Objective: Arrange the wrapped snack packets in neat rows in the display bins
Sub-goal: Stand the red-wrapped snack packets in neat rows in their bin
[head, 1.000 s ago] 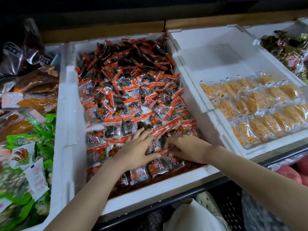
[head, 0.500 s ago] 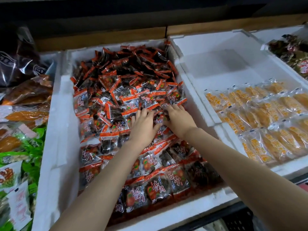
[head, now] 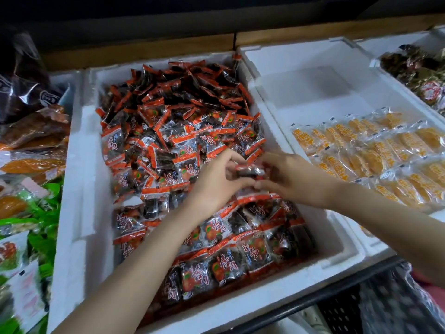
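Observation:
A white foam bin (head: 79, 213) holds many red-and-black wrapped snack packets (head: 168, 131). They lie heaped at the back and in neat rows (head: 224, 263) along the front. Both my hands meet over the middle right of this bin. My left hand (head: 216, 182) and my right hand (head: 286, 177) together pinch a small stack of red packets (head: 250, 170) between their fingertips, lifted just above the pile.
To the right a second foam bin (head: 313, 97) holds orange packets (head: 375, 155) in rows, its back half bare. Farther right is a bin of dark wrapped snacks (head: 423, 73). Green and brown bags (head: 26, 189) fill the left side. A dark crate (head: 342, 309) sits below.
My hands moved from the front rows up into the loose heap, then drew back slightly, now holding a few packets gathered between them.

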`<state>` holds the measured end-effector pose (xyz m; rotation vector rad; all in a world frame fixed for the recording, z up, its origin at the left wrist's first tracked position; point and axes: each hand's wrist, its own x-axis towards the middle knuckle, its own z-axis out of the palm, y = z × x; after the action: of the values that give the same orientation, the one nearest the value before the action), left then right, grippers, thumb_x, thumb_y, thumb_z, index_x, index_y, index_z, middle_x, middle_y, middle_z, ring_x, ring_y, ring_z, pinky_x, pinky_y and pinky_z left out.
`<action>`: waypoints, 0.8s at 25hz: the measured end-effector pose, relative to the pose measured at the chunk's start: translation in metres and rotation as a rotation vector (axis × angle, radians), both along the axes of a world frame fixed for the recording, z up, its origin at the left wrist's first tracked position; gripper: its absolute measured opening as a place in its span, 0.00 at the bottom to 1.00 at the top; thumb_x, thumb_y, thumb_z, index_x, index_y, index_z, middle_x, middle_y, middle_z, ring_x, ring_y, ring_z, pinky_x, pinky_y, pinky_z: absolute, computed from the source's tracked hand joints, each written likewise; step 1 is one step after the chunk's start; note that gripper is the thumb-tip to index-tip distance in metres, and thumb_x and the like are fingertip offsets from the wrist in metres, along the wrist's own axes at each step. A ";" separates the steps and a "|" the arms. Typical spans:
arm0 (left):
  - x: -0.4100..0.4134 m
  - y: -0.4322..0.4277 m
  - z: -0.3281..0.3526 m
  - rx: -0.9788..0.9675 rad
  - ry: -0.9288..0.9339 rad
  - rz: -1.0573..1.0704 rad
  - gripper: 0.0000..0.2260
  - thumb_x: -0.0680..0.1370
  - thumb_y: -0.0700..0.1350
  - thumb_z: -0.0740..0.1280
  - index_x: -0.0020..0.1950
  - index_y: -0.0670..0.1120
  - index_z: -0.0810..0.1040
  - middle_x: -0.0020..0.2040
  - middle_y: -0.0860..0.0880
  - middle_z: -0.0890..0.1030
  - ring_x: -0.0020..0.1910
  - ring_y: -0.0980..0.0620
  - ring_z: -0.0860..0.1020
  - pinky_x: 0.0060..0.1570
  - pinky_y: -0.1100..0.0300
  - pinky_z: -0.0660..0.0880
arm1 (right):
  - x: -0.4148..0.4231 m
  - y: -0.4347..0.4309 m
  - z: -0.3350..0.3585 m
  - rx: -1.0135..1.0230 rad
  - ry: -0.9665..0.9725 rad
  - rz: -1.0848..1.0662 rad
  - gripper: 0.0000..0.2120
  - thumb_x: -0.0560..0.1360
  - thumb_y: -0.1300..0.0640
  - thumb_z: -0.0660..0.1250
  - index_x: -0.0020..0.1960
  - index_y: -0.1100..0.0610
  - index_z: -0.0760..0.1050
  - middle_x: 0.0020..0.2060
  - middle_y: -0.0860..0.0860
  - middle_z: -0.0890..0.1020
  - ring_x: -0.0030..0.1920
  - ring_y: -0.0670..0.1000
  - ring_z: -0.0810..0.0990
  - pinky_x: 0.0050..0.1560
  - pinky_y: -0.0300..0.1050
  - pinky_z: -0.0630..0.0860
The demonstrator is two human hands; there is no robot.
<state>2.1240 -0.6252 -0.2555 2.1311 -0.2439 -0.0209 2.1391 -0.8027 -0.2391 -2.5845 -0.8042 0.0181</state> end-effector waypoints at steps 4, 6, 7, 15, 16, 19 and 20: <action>-0.034 0.000 -0.026 0.380 0.163 -0.311 0.29 0.74 0.55 0.70 0.71 0.53 0.63 0.69 0.54 0.68 0.68 0.55 0.66 0.71 0.53 0.63 | -0.029 -0.028 -0.016 -0.155 0.331 -0.015 0.09 0.75 0.54 0.67 0.54 0.50 0.71 0.39 0.46 0.78 0.39 0.47 0.76 0.38 0.32 0.70; -0.044 0.004 -0.045 0.663 0.093 -0.406 0.35 0.75 0.59 0.67 0.77 0.52 0.56 0.75 0.54 0.58 0.74 0.54 0.55 0.73 0.54 0.52 | -0.035 -0.030 -0.030 -0.246 0.437 0.013 0.17 0.77 0.53 0.64 0.64 0.51 0.66 0.48 0.50 0.81 0.46 0.49 0.79 0.50 0.42 0.75; -0.046 0.006 -0.050 0.734 0.041 -0.425 0.35 0.75 0.60 0.66 0.77 0.52 0.56 0.75 0.54 0.57 0.74 0.55 0.54 0.73 0.55 0.52 | -0.039 -0.029 -0.036 -0.340 0.407 0.045 0.18 0.78 0.53 0.62 0.66 0.52 0.64 0.52 0.51 0.80 0.49 0.50 0.78 0.53 0.45 0.74; -0.003 0.022 -0.032 0.622 -0.183 -0.147 0.27 0.79 0.57 0.60 0.76 0.52 0.59 0.75 0.54 0.58 0.75 0.53 0.56 0.73 0.56 0.50 | 0.005 -0.007 -0.027 -0.256 -0.153 -0.097 0.26 0.77 0.53 0.63 0.72 0.56 0.59 0.65 0.52 0.68 0.66 0.53 0.67 0.66 0.46 0.65; 0.016 0.025 -0.029 0.596 -0.204 -0.063 0.27 0.79 0.55 0.61 0.76 0.51 0.59 0.76 0.53 0.57 0.76 0.52 0.55 0.74 0.54 0.49 | 0.023 -0.001 -0.025 -0.182 -0.177 -0.161 0.27 0.77 0.56 0.64 0.73 0.56 0.58 0.67 0.53 0.67 0.67 0.54 0.66 0.67 0.46 0.63; 0.070 0.035 -0.028 0.686 -0.121 0.004 0.31 0.78 0.52 0.65 0.78 0.51 0.55 0.79 0.50 0.49 0.78 0.48 0.48 0.74 0.49 0.45 | 0.072 0.014 -0.031 -0.239 -0.184 -0.209 0.34 0.75 0.60 0.67 0.75 0.54 0.54 0.73 0.53 0.61 0.72 0.54 0.59 0.72 0.47 0.57; 0.082 0.038 -0.031 0.761 -0.092 -0.021 0.33 0.78 0.52 0.67 0.78 0.51 0.54 0.79 0.49 0.47 0.78 0.47 0.45 0.74 0.47 0.45 | 0.083 0.018 -0.035 -0.312 -0.185 -0.186 0.35 0.74 0.60 0.68 0.76 0.53 0.54 0.74 0.52 0.60 0.73 0.54 0.58 0.72 0.47 0.57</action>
<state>2.2065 -0.5875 -0.2860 2.8902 -0.3513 -0.0310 2.2217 -0.7848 -0.2743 -2.9823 -0.6643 -0.1657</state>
